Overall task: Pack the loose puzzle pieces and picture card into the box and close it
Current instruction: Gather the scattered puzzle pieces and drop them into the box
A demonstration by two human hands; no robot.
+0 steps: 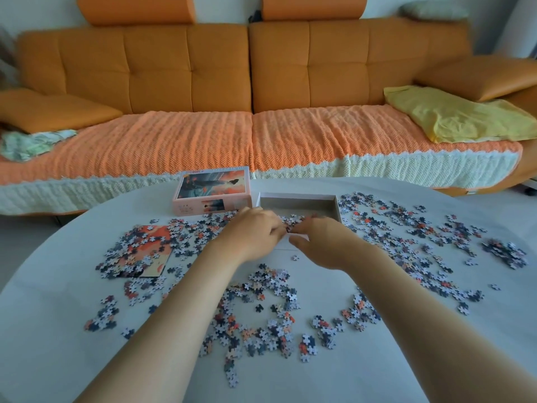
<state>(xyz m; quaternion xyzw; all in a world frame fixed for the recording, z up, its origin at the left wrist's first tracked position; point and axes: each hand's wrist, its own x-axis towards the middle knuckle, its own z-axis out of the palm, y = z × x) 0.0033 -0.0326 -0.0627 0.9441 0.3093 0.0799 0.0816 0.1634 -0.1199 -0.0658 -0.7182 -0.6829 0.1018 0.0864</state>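
Puzzle pieces could spill outside the box wall, as my left hand and right hand, both curled, cup them loosely.

No txt legible. The pink rectangular cardboard box lid w/ an orange-sky pic has a thin print strip along its top edge, a small red mark at the top-left corner & tiny lines on its front side wall. All too blurred to read.
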